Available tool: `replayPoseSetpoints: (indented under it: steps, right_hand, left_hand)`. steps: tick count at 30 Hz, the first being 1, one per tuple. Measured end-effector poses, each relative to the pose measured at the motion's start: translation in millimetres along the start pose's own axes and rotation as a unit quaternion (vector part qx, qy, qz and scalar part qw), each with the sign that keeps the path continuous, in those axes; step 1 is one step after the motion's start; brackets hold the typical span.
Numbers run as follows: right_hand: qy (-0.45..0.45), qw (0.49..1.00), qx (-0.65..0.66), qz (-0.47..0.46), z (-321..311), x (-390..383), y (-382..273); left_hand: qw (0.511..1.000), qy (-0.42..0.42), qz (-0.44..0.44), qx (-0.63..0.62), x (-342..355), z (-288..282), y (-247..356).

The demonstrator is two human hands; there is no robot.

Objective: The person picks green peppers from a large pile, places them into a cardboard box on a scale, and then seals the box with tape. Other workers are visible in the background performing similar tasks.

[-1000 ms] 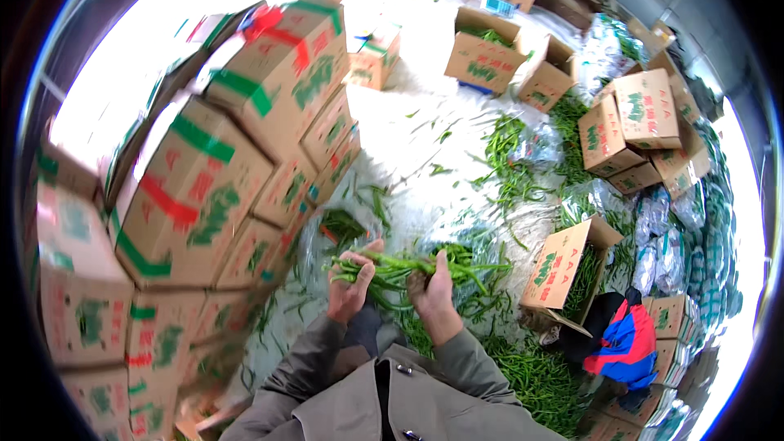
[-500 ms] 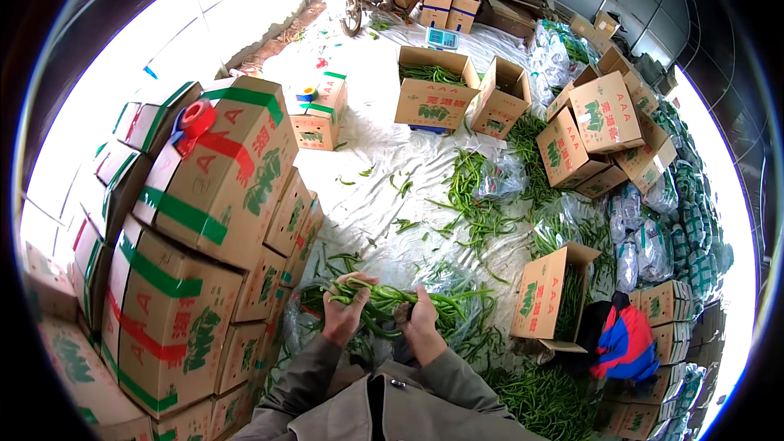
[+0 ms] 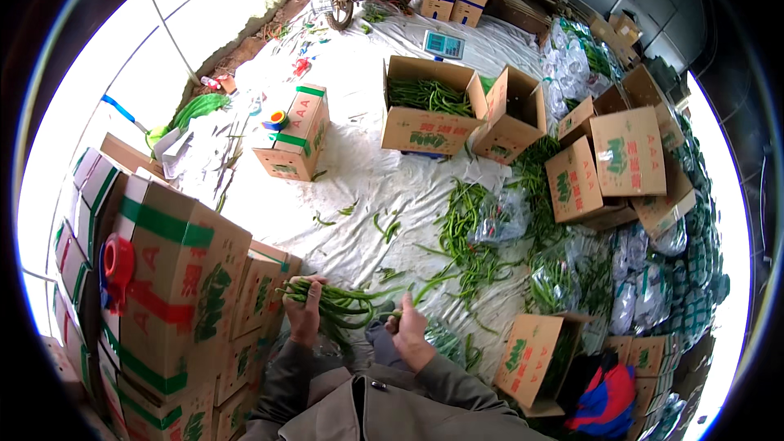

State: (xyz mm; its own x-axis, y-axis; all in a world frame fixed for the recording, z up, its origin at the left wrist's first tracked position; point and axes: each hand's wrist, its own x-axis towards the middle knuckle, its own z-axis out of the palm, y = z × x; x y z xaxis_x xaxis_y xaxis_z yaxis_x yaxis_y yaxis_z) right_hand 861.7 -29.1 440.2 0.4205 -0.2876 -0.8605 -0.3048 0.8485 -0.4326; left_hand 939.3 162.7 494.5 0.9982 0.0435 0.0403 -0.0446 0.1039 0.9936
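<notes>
My left hand (image 3: pixel 303 313) is closed around a bunch of long green chili peppers (image 3: pixel 343 304), whose ends stretch right toward my other hand. My right hand (image 3: pixel 411 335) is closed, thumb up, at the right end of the bunch. A long green chili pepper (image 3: pixel 437 282) sticks out past its thumb. Below my hands, a clear plastic bag (image 3: pixel 445 341) lies partly hidden by my right arm. More loose chili peppers (image 3: pixel 465 216) are heaped on the white sheet (image 3: pixel 343 241) ahead.
Taped cartons (image 3: pixel 175 278) are stacked at my left, with a red tape roll (image 3: pixel 118 260) on one. Ahead, an open carton of peppers (image 3: pixel 431 126) stands beside another open carton (image 3: pixel 510 118). An open carton (image 3: pixel 531 359) and a red-blue garment (image 3: pixel 604 400) lie at the right.
The view has shifted, showing more of the left floor. My hands have moved apart from the larger pile, and the left now lifts a smaller bunch of peppers.
</notes>
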Motion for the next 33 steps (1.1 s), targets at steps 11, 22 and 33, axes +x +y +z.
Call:
replayPoseSetpoints:
  steps: [11,22,33]
  right_hand:
    - [-0.062,0.950,-0.163,-0.260,196.3,69.4,-175.0]
    - [-0.080,0.987,-0.094,-0.102,301.2,146.3,-296.1]
    - [0.093,0.527,-0.591,-0.604,328.5,236.9,-404.8]
  left_hand:
    - [0.963,-0.258,0.034,-0.067,181.2,151.9,13.5]
    - [0.921,-0.386,0.052,-0.001,385.0,233.2,-3.9]
    - [0.963,-0.183,-0.179,-0.083,524.7,351.9,-48.1]
